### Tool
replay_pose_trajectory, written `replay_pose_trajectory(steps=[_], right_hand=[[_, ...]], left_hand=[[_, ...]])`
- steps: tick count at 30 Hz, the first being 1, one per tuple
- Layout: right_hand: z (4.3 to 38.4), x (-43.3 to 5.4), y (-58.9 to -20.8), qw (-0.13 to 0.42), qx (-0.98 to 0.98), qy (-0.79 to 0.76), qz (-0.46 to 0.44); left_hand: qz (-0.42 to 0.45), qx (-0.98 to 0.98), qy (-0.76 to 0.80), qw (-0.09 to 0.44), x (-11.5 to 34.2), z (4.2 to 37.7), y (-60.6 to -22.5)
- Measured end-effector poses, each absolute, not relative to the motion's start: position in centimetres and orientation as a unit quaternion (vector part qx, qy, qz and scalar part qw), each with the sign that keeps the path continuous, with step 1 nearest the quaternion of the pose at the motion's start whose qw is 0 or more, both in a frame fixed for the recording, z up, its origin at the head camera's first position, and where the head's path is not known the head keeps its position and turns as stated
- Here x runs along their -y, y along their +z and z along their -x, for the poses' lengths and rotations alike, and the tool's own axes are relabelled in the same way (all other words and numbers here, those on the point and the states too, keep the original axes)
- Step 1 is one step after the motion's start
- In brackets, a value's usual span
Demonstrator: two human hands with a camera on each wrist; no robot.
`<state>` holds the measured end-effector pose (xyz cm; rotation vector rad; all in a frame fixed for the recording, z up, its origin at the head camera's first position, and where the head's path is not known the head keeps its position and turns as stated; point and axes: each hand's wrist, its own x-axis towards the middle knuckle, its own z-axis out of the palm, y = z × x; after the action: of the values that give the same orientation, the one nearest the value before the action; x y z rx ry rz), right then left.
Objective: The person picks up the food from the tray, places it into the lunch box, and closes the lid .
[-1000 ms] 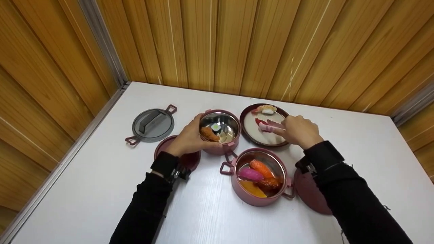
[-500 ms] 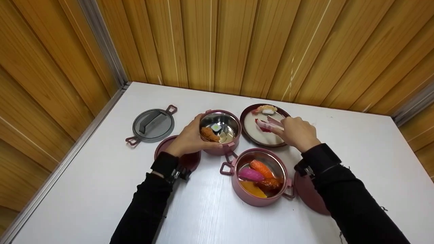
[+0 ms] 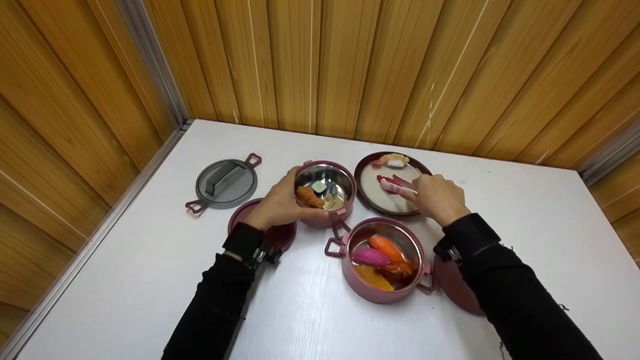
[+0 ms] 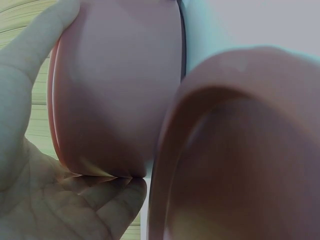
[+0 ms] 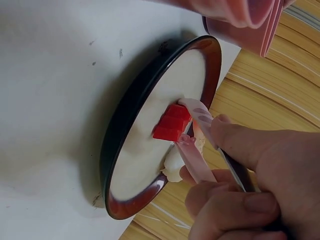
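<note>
Pink tongs (image 5: 194, 159) are held in the right hand (image 3: 440, 199), its thumb and fingers curled round them, with the tips at two sides of a red ridged food piece (image 5: 172, 122) near the middle of the cream plate (image 3: 368, 185), and I can't tell if they squeeze it. Shrimp sushi (image 3: 394, 160) sits on that plate at 12 o'clock, and at 9 o'clock from the plate the left hand (image 3: 281, 204) grips a pink pot (image 4: 120, 90), with a fried chicken piece (image 3: 309, 197) inside at 8 o'clock and a sushi roll (image 3: 318, 187) near the middle. A second pot (image 3: 377, 295) stands at 6 o'clock from the plate
</note>
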<state>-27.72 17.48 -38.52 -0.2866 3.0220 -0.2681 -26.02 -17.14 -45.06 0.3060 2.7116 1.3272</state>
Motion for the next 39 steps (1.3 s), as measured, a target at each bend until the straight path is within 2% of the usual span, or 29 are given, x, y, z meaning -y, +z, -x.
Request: replay_pose_trajectory(steps=[21,39], right_hand=[[27.3,-18.2,-36.6,0.019,-0.988,-0.105,0.112],[25.7,-15.8,-34.7,-0.001,-0.981,-0.128,0.147]], left_hand=[[-0.114,-0.887,0.445,0.045,17.1,26.1,-44.9],[-0.116,-0.884,0.45,0.047,17.1,25.9,-44.9]])
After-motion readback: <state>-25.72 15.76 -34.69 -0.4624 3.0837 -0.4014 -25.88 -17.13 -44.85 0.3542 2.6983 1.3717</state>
